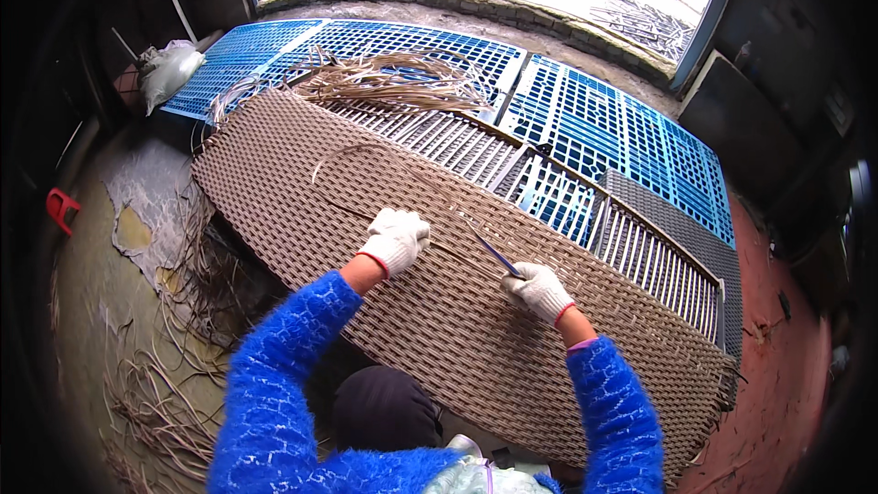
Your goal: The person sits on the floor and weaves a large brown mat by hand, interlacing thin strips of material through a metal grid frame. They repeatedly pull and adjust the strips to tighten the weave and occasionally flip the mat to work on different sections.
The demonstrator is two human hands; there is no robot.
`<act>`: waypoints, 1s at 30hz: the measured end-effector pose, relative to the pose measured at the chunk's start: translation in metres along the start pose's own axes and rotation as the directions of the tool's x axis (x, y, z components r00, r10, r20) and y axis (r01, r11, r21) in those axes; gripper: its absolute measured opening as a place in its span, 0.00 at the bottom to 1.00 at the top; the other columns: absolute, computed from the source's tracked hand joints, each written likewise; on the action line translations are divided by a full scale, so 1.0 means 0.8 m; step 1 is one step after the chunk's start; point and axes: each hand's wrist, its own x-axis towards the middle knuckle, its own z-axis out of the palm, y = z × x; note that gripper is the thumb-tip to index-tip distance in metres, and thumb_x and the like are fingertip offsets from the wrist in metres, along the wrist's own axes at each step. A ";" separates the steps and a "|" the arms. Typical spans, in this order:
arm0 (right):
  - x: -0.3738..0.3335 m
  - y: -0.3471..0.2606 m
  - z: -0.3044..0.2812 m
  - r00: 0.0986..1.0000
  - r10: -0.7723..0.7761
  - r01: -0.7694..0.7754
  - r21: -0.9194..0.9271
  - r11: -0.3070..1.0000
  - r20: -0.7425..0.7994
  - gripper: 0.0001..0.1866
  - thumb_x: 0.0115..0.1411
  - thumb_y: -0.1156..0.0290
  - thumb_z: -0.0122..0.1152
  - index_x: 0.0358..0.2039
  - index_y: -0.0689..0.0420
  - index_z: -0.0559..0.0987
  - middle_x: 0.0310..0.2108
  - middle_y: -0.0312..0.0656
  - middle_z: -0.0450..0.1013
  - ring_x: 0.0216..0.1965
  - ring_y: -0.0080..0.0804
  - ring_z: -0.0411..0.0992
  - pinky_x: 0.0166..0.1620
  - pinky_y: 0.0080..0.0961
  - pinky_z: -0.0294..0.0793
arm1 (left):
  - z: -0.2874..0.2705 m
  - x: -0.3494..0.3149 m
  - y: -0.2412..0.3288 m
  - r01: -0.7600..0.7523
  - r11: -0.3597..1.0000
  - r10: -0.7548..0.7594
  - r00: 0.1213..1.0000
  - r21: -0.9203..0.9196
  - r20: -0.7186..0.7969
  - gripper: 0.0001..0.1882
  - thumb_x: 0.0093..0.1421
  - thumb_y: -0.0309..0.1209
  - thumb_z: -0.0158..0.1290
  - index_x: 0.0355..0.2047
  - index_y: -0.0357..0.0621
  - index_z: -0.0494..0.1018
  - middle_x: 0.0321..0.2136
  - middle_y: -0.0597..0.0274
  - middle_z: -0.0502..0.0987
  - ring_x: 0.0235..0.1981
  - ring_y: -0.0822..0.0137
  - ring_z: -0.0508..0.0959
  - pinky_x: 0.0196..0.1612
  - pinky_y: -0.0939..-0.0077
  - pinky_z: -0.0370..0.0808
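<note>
A large brown woven wicker panel (439,311) lies slantwise in front of me, under both hands. My left hand (393,240), in a white knitted glove, is closed on a thin brown weaving strip (462,260). One length of the strip runs toward my right hand; another seems to curve up in a loop over the panel. My right hand (540,291), also gloved, is closed around a slim pointed tool (494,250) with a dark bluish shaft angled up and left. Its exact kind does not show, and its grip is hidden in the glove.
Blue plastic grid pallets (594,114) lie beyond the panel, with slatted frames (663,270) on them. A heap of loose brown strips (393,78) sits at the far side. More strips (165,402) litter the left floor near a red plastic stool (62,210). A white sack (169,71) stands far left.
</note>
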 end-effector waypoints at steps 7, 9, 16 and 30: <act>0.043 -0.005 0.046 0.976 -0.172 0.198 0.210 0.958 -0.137 0.06 0.65 0.68 0.65 0.39 0.55 0.81 0.20 0.28 0.70 0.20 0.16 0.65 0.23 0.17 0.62 | 0.036 0.018 0.061 -0.224 0.782 0.073 0.959 -0.582 -0.273 0.07 0.61 0.30 0.61 0.38 0.45 0.79 0.33 0.57 0.79 0.34 0.55 0.80 0.39 0.65 0.79; 0.045 0.004 0.025 0.959 -0.201 0.197 -0.040 0.980 -0.201 0.07 0.66 0.66 0.64 0.41 0.54 0.82 0.20 0.30 0.72 0.22 0.17 0.67 0.26 0.20 0.67 | 0.037 0.017 0.039 -0.153 0.723 -0.027 0.968 -0.674 -0.248 0.05 0.59 0.29 0.64 0.33 0.44 0.80 0.30 0.61 0.77 0.32 0.63 0.79 0.37 0.71 0.78; 0.029 0.002 -0.012 0.750 -0.624 0.172 -0.845 0.506 -0.221 0.12 0.66 0.60 0.61 0.49 0.41 0.80 0.34 0.45 0.78 0.33 0.44 0.79 0.36 0.41 0.77 | 0.026 0.032 -0.036 0.045 0.829 -0.220 0.943 -0.557 -0.251 0.02 0.59 0.27 0.61 0.32 0.44 0.80 0.32 0.57 0.78 0.34 0.60 0.80 0.40 0.67 0.78; 0.031 -0.036 0.013 0.574 -0.818 -0.070 -0.998 0.002 -0.042 0.09 0.61 0.65 0.59 0.42 0.49 0.81 0.27 0.41 0.73 0.31 0.40 0.76 0.34 0.39 0.73 | -0.016 0.066 -0.035 0.254 0.902 -0.293 0.954 -0.350 -0.061 0.10 0.55 0.38 0.62 0.29 0.45 0.81 0.28 0.55 0.81 0.33 0.56 0.82 0.40 0.62 0.78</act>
